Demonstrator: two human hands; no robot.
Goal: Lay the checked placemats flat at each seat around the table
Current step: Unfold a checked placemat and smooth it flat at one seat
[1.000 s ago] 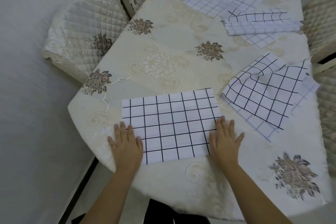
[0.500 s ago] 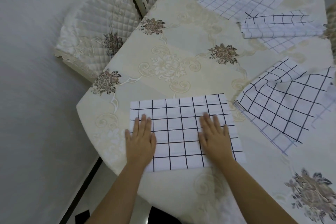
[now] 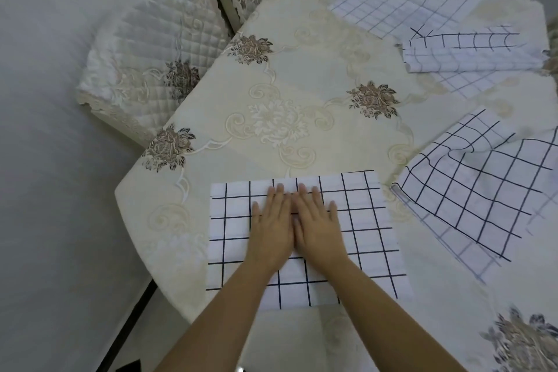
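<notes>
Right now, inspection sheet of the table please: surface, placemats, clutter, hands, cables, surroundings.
Surface: table under a cream floral tablecloth.
Job's things: near placemat lies flat; right placemat rumpled; far-right placemat folded over; far placemat spread out.
Clutter: nothing seen.
Hands: left hand and right hand side by side, open, palms down on the near placemat.
Cables: nothing seen.
Surroundings: quilted chairs at the left edge; pale floor.

A cream floral-clothed table (image 3: 302,69) carries four checked placemats (image 3: 368,238), two rumpled.
</notes>
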